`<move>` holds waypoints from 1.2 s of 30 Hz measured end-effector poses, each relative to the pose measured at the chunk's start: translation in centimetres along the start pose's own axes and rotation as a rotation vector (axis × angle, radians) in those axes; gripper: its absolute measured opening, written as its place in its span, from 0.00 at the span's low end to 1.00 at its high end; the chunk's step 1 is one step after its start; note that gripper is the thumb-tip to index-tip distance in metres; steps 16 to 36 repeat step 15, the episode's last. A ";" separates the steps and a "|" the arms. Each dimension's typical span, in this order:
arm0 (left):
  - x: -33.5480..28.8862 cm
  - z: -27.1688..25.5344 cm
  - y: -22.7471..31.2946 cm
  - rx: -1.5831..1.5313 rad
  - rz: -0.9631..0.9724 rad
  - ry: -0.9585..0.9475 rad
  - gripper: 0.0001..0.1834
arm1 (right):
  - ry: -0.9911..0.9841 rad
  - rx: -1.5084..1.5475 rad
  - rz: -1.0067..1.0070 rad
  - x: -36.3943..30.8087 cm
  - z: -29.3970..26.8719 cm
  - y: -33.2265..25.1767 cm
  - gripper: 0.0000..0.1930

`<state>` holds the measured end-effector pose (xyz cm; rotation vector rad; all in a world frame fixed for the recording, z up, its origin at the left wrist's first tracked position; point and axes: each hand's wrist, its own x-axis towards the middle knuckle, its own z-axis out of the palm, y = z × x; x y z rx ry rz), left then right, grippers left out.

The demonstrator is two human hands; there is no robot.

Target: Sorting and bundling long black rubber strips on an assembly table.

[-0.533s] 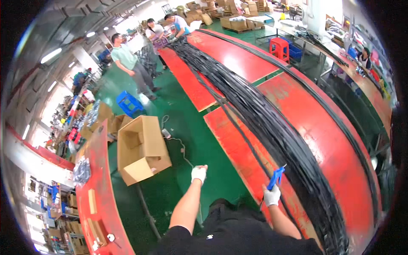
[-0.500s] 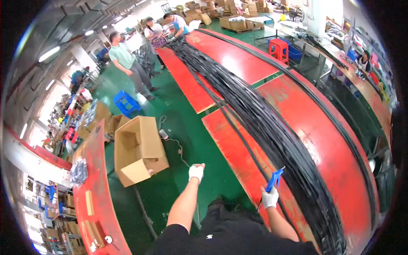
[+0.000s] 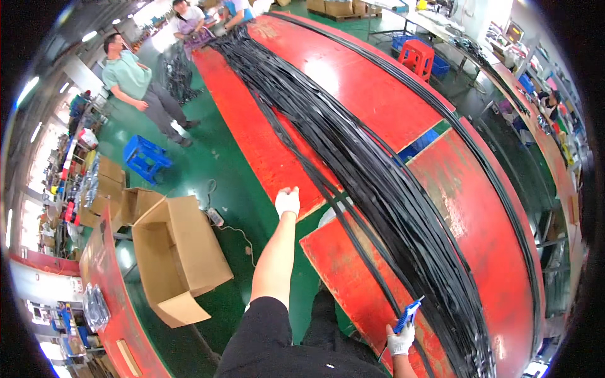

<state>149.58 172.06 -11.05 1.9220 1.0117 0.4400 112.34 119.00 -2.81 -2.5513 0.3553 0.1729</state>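
Note:
My right hand, in a white glove, is closed round a blue air blow gun with a thin nozzle pointing up and away. It sits at the near end of a red table, beside a thick bundle of long black strips. The strips run lengthwise over the red tabletops. Farther forward, my left hand, also gloved, is over the table's left edge near the gap between two tabletops. Its fingers are curled in, and nothing shows in them.
An open cardboard box stands on the green floor at left, with a blue stool beyond. Three people are around the table's far end, one in a green shirt. A red stool stands at right. A white cord crosses the floor.
My left hand has moved forward, from over the floor to the table's edge. The right hand still grips the blow gun, lower in view. The whole view has shifted, bringing the far people toward the upper left.

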 end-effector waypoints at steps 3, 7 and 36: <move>5.8 4.8 3.3 0.036 -0.043 -0.011 0.27 | -0.070 -0.074 0.012 3.2 1.3 -3.3 0.27; 12.4 7.6 6.7 0.239 -0.139 0.085 0.29 | -0.128 -0.051 0.062 7.6 3.6 -7.7 0.26; 19.9 10.5 11.9 0.277 -0.290 0.003 0.28 | -0.309 -0.260 0.068 10.7 5.8 -10.3 0.40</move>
